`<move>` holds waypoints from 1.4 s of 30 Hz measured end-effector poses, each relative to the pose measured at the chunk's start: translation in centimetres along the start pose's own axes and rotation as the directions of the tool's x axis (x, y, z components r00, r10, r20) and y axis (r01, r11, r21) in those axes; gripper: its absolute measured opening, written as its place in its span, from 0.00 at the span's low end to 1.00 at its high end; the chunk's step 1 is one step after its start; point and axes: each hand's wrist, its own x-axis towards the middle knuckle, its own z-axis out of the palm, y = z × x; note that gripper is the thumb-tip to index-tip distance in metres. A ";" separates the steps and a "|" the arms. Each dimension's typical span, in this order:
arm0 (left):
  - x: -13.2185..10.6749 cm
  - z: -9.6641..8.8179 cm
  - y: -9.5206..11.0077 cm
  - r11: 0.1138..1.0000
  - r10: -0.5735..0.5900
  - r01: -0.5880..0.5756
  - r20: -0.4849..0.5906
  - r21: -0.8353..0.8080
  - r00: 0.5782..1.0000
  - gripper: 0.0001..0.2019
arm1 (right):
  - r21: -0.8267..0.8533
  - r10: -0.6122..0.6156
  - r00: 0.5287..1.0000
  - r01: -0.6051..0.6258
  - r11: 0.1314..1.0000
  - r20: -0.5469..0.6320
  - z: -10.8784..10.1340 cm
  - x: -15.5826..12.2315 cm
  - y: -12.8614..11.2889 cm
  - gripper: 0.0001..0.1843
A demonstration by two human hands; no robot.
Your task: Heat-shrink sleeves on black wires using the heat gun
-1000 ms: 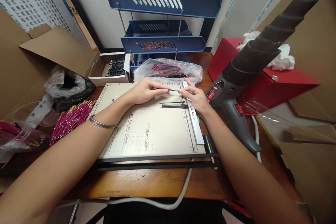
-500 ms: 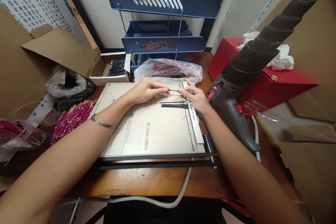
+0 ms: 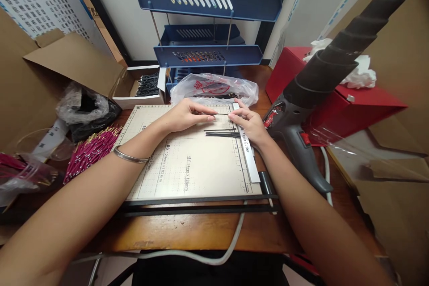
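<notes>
Over the far right part of a white paper cutter board [image 3: 201,165], a thin black cord [image 3: 221,114] stretches between my two hands. My left hand [image 3: 189,115] grips one end between thumb and fingers. The other end is pinched by my right hand [image 3: 248,123], whose palm side lies over the cutter's white rail. Just nearer to me, a small bunch of black cords [image 3: 219,134] lies on the board, reaching the rail. What the cord's ends look like is hidden by my fingertips.
A heat gun [image 3: 311,85] stands at right by a red box [image 3: 365,107]. Behind the board lie a plastic bag [image 3: 214,87] and a blue rack [image 3: 208,56]. To the left are magenta cords [image 3: 90,152], a black bag [image 3: 90,116] and a white box of black cords [image 3: 147,85].
My left fingers have shifted slightly along the cord, with the index finger reaching a little further right. The right hand stays nearly in place. The whole view has tilted slightly.
</notes>
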 end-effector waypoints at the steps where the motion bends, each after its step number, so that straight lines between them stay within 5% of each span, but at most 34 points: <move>1: 0.0 0.0 0.0 1.000 0.004 -0.004 0.005 0.004 1.000 0.20 | 0.000 0.001 1.000 -0.001 1.000 -0.001 0.0 0.0 0.0 0.26; 23: 0.1 0.2 0.1 0.998 -0.032 0.034 -0.033 0.059 0.999 0.15 | -0.086 -0.039 0.999 0.040 0.996 0.012 -0.1 0.3 -0.1 0.25; 30: 0.4 0.6 -0.1 0.990 0.053 -0.040 -0.092 0.136 0.994 0.17 | -0.101 -0.049 0.998 0.053 0.993 0.037 -0.3 0.3 -0.1 0.19; 37: 0.7 1.8 0.2 0.938 0.170 -0.139 -0.070 0.316 0.983 0.10 | 0.067 0.016 0.999 -0.013 0.998 -0.039 0.2 1.0 0.4 0.26; 42: 1.4 2.7 0.4 0.929 0.139 -0.101 -0.081 0.356 0.987 0.07 | 0.236 0.097 0.994 -0.081 0.969 -0.056 0.5 1.3 0.8 0.31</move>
